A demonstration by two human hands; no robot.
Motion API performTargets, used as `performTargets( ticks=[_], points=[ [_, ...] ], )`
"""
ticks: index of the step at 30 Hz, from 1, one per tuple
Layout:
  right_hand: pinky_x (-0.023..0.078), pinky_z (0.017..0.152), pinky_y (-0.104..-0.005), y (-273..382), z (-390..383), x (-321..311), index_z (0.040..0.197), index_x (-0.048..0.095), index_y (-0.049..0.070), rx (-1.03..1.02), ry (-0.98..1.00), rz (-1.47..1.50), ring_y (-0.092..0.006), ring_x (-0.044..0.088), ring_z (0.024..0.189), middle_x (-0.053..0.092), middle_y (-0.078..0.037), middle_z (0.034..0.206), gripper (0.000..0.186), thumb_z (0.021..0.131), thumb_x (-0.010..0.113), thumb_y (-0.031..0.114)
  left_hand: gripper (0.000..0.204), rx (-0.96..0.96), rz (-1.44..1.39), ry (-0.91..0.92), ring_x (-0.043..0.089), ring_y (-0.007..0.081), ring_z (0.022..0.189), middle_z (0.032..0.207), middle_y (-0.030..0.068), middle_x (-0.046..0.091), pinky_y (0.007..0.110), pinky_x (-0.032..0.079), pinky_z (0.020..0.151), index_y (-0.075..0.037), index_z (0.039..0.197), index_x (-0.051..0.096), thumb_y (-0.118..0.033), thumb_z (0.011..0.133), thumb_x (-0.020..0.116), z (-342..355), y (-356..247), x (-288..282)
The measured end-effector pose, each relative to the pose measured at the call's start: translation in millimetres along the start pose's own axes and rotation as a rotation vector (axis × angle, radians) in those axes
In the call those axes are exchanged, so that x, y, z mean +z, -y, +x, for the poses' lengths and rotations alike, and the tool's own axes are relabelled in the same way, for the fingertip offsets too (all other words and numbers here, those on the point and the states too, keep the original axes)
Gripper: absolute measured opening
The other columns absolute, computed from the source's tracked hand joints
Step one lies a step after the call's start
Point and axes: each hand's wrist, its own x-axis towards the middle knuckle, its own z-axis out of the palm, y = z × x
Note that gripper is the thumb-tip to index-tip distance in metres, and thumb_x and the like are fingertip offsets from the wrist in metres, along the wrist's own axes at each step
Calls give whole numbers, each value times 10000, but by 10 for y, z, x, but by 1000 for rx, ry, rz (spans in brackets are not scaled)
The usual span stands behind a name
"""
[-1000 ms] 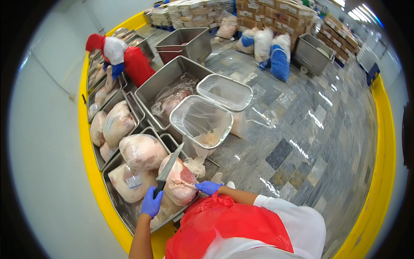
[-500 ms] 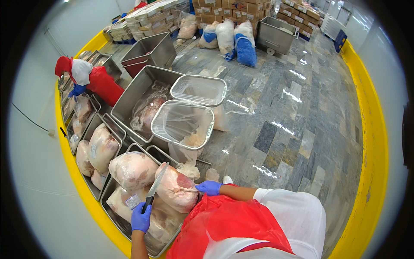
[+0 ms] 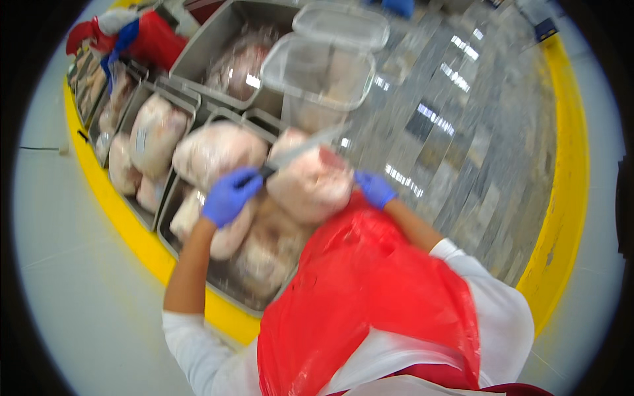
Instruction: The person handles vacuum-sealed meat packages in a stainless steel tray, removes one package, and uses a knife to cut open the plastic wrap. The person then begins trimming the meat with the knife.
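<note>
My left hand [image 3: 231,196], in a blue glove, is closed round the black handle of a long knife [image 3: 310,145]. Its blade slants up to the right over a large pale cut of meat [image 3: 310,181] with a red patch. At the right edge of that cut is my right hand [image 3: 375,189], also gloved in blue, its fingers closed at the meat's edge, though motion blurs them. The cut rests on other meat in a metal bin [image 3: 239,298]. Beside it lies another pale cut of meat [image 3: 220,152], shiny as if wrapped.
A second metal bin [image 3: 153,216] with wrapped meat stands to the left. Beyond are a larger metal tub [image 3: 187,58] and clear bag-lined frames [image 3: 362,98]. A co-worker in red [image 3: 155,43] bends over bins at far left. A yellow curb [image 3: 139,244] runs along the wall.
My view has tilted downward. The knife has swung from steep to slanting rightward across the cut, and my left hand has moved up closer to the meat. My right hand remains by its edge.
</note>
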Motion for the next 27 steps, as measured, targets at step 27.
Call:
performTargets(
  ticks=[27],
  points=[
    [479,670,-411,-84,761,132,787,664,-42,-59,-102,368,-318,621,656,667,-201,741,543,983,497,436,346,28,1024,338,648,296,648,741,131,667,380,513,611,-171,1122,717,-329,814,733,696,-1509,-212]
  ],
)
